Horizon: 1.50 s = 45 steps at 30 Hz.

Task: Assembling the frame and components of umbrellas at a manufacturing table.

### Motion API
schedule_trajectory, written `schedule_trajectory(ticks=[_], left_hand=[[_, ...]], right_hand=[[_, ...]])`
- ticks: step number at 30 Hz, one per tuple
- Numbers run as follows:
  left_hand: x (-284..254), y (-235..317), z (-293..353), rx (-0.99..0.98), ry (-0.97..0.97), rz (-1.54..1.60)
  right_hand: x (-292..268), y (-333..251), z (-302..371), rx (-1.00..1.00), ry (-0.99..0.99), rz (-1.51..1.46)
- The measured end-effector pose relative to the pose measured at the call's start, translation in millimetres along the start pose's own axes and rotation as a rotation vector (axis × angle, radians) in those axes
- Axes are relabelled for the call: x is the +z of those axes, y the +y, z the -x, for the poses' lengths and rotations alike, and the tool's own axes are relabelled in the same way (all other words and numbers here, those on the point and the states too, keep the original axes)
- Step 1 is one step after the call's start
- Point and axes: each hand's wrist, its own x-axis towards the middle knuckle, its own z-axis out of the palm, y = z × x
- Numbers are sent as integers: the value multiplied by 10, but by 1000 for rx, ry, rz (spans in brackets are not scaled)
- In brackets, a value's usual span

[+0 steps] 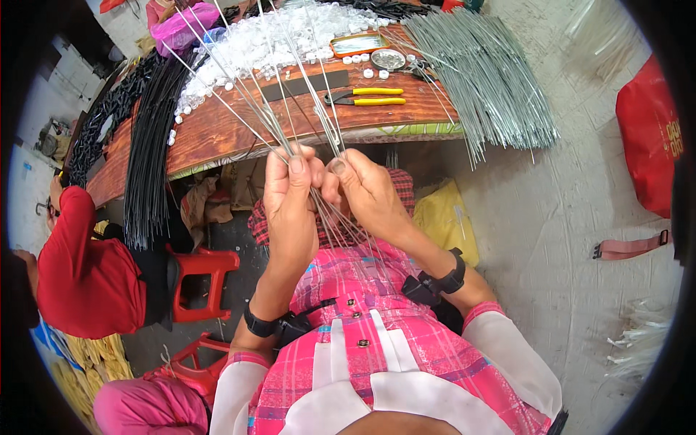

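Thin metal wires [279, 130] fan up and down through my two hands, held in front of my chest. My left hand [290, 196] is closed, pinching a bunch of them between thumb and fingers. Close beside it, my right hand [370, 190] pinches several more wires [328, 127], thumb on top. The lower ends hang over my lap. Beyond my hands, pliers with yellow handles [379, 101] lie on the wooden table [232, 134], beside a flat dark strip [307, 85].
White and clear plastic pieces [250, 54] heap across the table. A silver wire bundle [493, 87] overhangs its right end, a black bundle [148, 159] its left. An orange-rimmed tray [360, 45] and round tin [388, 59] stand behind the pliers. A person in red [87, 275] sits at left.
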Motion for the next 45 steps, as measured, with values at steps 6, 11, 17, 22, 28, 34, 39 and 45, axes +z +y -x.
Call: schedule_trajectory(ticks=[6,11,17,22,28,34,39,45], left_hand=[[275,384,193,122,-310,107],[197,340,273,-22,-309,84],[-435,-462,-155,-213,68,178],[-765,-814,-280,-344,251,127],[-751,-828,-366,-388,224,58],[-762,-868,-429,-438,214,44],[-720,-804,-460,-477,202,-7],[-813,-834,-475,-547,115,8]], right_hand=[[-109,-518,20,-90,-74,-33],[-159,-326,93,-21,-182,-162],[-91,691,-184,423,-145,-177],[-79,905,-103,505,-109,-95],[-97,860,-117,442,-61,9],[-95,841,-128,435,-21,54],[-130,726,-160,482,-52,65],[-180,719,-173,470,-28,66]])
